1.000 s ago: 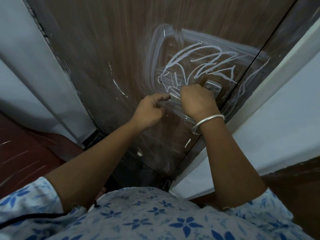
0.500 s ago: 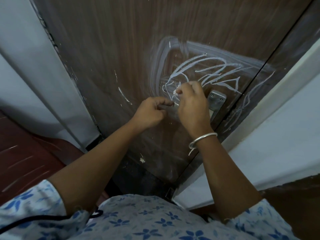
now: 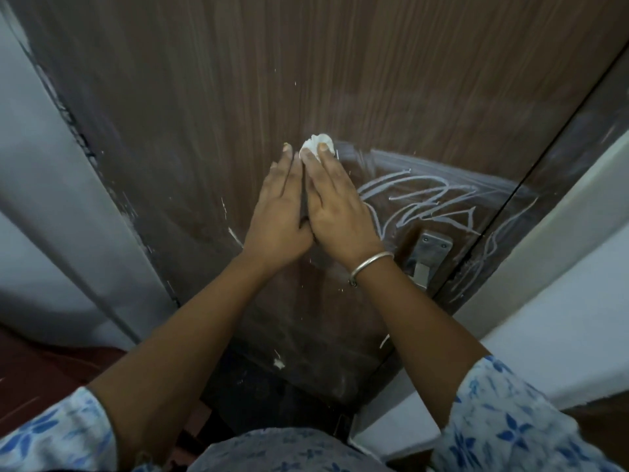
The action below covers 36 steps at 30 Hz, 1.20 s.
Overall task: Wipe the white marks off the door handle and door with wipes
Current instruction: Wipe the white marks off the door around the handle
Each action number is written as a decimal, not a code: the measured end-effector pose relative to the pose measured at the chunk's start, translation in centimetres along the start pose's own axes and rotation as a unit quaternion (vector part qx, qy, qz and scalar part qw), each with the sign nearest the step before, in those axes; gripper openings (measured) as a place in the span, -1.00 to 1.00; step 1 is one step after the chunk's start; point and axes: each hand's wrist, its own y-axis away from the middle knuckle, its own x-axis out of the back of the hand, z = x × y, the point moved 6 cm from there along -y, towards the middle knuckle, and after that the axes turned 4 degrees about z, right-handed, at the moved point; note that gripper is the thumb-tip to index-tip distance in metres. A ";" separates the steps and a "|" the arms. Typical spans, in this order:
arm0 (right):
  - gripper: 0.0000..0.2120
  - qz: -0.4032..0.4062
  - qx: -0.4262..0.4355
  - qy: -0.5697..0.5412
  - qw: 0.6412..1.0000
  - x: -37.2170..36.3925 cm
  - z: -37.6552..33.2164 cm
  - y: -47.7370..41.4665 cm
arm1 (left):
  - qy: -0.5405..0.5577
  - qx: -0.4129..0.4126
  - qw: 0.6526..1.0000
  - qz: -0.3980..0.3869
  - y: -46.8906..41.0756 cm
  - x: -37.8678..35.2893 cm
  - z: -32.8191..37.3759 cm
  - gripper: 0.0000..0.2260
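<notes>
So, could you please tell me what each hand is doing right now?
Left hand: open, flat on the door.
Right hand: open, pressing the wipe to the door.

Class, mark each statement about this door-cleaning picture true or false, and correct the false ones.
1. The right hand presses a white wipe flat against the door. True.
2. The left hand grips the door handle. False: it lies flat on the door, beside the right hand.
3. White scribbles show on the door above the handle plate. True.
4. The left wrist wears jewellery. False: the bangle is on the right wrist.
</notes>
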 end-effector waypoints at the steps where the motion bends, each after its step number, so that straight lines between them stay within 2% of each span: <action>1: -0.55 -0.029 0.013 0.031 0.999 -1.0 -0.2 0.1 | -0.012 -0.011 1.000 -0.009 -0.2 -0.2 -0.3 -0.31; 4: -0.45 -0.064 0.012 0.132 0.989 -2.1 -0.2 -0.2 | -0.042 -0.005 0.998 -0.045 -1.1 -0.6 -1.2 -0.28; 8: -0.40 -0.028 -0.008 0.193 0.981 -2.2 0.4 -0.5 | -0.009 -0.042 0.998 -0.040 -1.7 -0.5 -1.0 -0.26; 12: -0.37 0.017 -0.074 0.152 0.986 -1.6 1.1 0.6 | -0.013 -0.069 0.996 -0.046 -2.4 -0.8 -1.1 -0.29; 17: -0.37 0.018 -0.015 0.132 0.991 -1.6 0.7 -0.7 | -0.024 -0.083 0.996 -0.035 -3.2 -0.6 -1.2 -0.34; 21: -0.38 0.033 -0.065 0.152 0.986 -0.5 1.9 -1.0 | -0.030 -0.089 0.995 -0.032 -3.6 -0.7 -1.1 -0.34; 23: -0.29 0.013 -0.096 0.155 0.983 -0.6 2.4 0.5 | -0.038 -0.094 0.994 -0.031 -3.5 -1.0 -1.1 -0.34; 26: -0.17 -0.033 -0.074 0.154 0.985 -1.0 2.2 1.7 | -0.036 -0.096 0.995 -0.021 -3.5 -1.3 -0.8 -0.36; 32: -0.40 0.025 -0.009 0.134 0.991 0.5 2.0 -1.5 | -0.002 -0.068 0.998 0.010 -3.6 -1.7 -0.5 -0.37; 36: -0.29 0.027 -0.091 0.158 0.983 1.3 3.8 -1.0 | -0.041 -0.052 0.997 0.030 -3.4 -1.9 -0.1 -0.38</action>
